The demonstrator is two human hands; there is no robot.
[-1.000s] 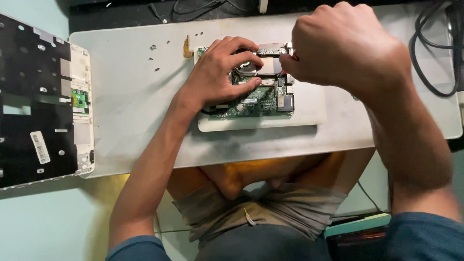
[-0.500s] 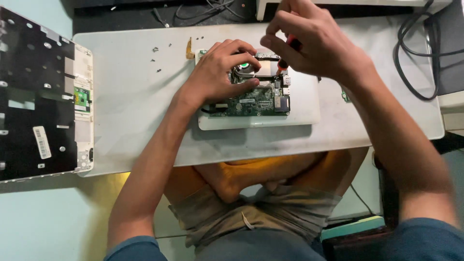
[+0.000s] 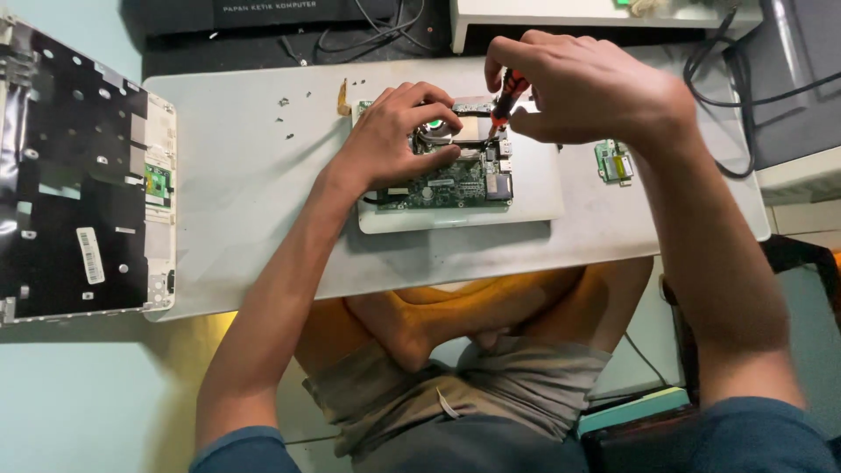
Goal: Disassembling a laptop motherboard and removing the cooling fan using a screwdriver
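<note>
**Head view: 2 hands on an opened circuit board**

Head view, nearest part: the crossed legs of the person in grey shorts [image 3: 491,394] sit under the front edge of a pale worktop [image 3: 236,219]. Both forearms reach forward over this edge.

On the worktop lies a white tray-like case [image 3: 534,197], and a green circuit board [image 3: 451,180] rests inside it. The left hand [image 3: 399,136] lies on the left part of the board, fingers bent and spread, pressing down around a round fan [image 3: 435,131]; it grips nothing. The right hand [image 3: 587,88] is closed around a screwdriver with red and black handle [image 3: 508,92]. The tool stands tilted, with its tip down at the upper right part of the board, just beside the fan.

To the right of the case, apart from it, lies 1 small green board piece [image 3: 613,160]. To the left, several tiny screws [image 3: 289,118] are scattered on the worktop, near a small orange strip [image 3: 342,98]. At the far left edge lies a black laptop cover [image 3: 70,184], inner side up.

Farther back, black cables [image 3: 727,61] run beside the worktop, and a white device [image 3: 569,13] stands behind it.
</note>
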